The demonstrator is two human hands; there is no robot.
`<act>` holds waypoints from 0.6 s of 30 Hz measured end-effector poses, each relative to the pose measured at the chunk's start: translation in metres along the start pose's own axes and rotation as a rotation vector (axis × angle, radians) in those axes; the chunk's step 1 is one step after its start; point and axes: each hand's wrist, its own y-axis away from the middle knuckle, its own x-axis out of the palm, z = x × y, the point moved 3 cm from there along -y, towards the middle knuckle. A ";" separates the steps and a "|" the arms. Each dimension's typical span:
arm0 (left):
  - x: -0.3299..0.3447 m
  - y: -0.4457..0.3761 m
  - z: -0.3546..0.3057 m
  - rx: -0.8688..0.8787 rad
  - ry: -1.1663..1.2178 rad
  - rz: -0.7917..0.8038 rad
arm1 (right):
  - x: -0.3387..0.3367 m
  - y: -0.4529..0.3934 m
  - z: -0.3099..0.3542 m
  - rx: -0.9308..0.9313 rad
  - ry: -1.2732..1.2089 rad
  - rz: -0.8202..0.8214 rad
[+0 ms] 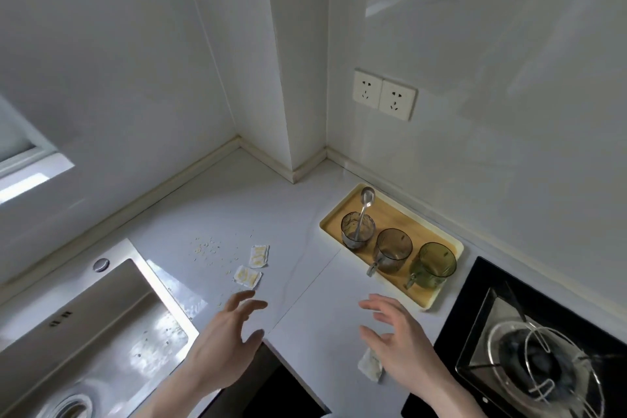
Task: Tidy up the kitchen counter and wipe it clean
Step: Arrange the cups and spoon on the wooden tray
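head view: both hands hover over the white counter (305, 231) at lower centre, holding nothing. left hand (227, 339) has fingers spread near the counter's front corner; right hand (400, 346) is spread too, above a crumpled wrapper (369, 366). two packets (252, 265) and crumbs (208, 246) lie just above the left hand, beside the sink (84, 332). tray (431, 304) of three cups at right, stove (543, 349) at lower right.
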 end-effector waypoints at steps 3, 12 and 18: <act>-0.009 0.013 0.010 -0.045 -0.001 -0.027 | 0.018 -0.006 0.008 -0.017 0.019 0.044; -0.011 0.045 0.023 -0.082 0.048 -0.065 | 0.071 -0.018 0.033 -0.080 0.078 0.158; -0.015 0.056 0.033 -0.058 0.024 -0.049 | 0.079 0.003 0.024 -0.056 0.086 0.093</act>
